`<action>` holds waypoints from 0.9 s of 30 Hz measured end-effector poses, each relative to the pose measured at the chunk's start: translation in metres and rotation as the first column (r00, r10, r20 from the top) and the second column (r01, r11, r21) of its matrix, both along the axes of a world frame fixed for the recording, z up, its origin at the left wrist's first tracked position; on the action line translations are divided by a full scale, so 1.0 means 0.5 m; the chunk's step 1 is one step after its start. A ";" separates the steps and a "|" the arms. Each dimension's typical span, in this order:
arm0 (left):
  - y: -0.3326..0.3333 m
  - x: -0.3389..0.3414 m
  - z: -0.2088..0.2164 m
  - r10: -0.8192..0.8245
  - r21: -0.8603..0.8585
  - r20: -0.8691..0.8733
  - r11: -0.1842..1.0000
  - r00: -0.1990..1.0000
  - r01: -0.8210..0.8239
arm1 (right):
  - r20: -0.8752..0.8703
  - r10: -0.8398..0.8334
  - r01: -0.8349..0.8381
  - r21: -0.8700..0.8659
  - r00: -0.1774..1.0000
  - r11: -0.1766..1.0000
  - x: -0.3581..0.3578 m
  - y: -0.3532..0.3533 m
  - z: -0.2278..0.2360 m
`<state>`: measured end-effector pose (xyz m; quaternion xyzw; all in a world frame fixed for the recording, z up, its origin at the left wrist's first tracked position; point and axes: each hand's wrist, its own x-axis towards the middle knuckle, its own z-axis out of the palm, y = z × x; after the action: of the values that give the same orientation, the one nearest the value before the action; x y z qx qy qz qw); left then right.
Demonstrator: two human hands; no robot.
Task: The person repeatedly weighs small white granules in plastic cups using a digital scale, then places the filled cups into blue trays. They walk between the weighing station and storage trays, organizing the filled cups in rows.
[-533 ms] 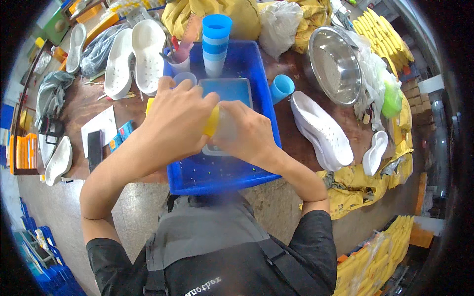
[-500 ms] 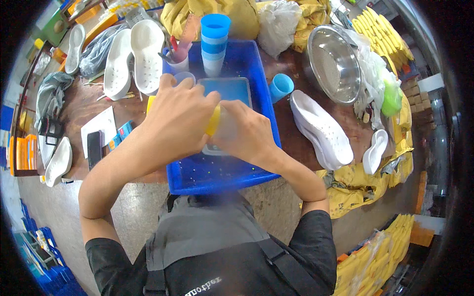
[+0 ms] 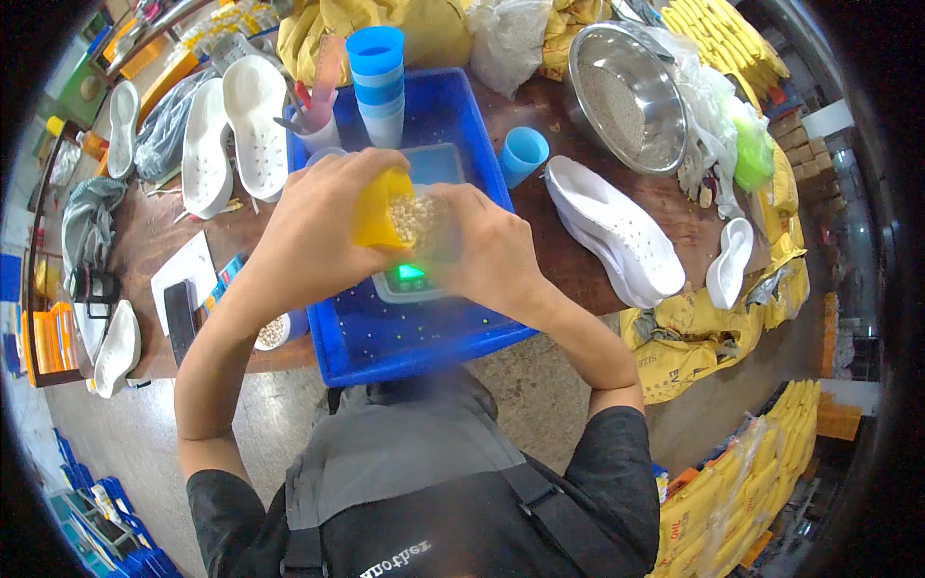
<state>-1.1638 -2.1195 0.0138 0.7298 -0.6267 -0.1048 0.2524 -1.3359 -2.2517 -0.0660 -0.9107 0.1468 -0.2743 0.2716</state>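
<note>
My left hand [image 3: 323,207] is wrapped round a yellow cup [image 3: 374,210], tipped on its side with its mouth toward the right. Pale pellets [image 3: 405,220] show at that mouth. Close against it, the curled fingers of my right hand [image 3: 491,246] hold something translucent, blurred and partly hidden. Below both hands a digital scale [image 3: 393,287] with a lit green display sits in a blue tray [image 3: 337,361]. Behind it stand a stack of blue and white cups [image 3: 376,77] and a white cup [image 3: 323,135] holding pens and a ruler.
A blue cup [image 3: 523,154] and white shoe-shaped pieces [image 3: 617,231] lie right of the tray, near a steel bowl [image 3: 626,106] of grey granules. To the left are more white pieces [image 3: 255,125], a phone [image 3: 179,318] and a small container of pellets [image 3: 273,332].
The yellow cup has turned so its mouth and pellets show. My left hand has opened wider round it. The view has shifted, and the scale's green display and the pellet container are now visible.
</note>
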 end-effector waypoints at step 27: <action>-0.162 -0.077 -0.011 0.251 -0.397 0.675 0.916 0.694 0.055 | 0.606 -0.146 -0.537 0.773 0.782 0.337 0.140 -0.042 -0.013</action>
<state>-1.2024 -2.2006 0.0084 0.6810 -0.6419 0.3258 0.1339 -1.2660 -2.2729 -0.0724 -0.4741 0.0655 -0.3681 0.7972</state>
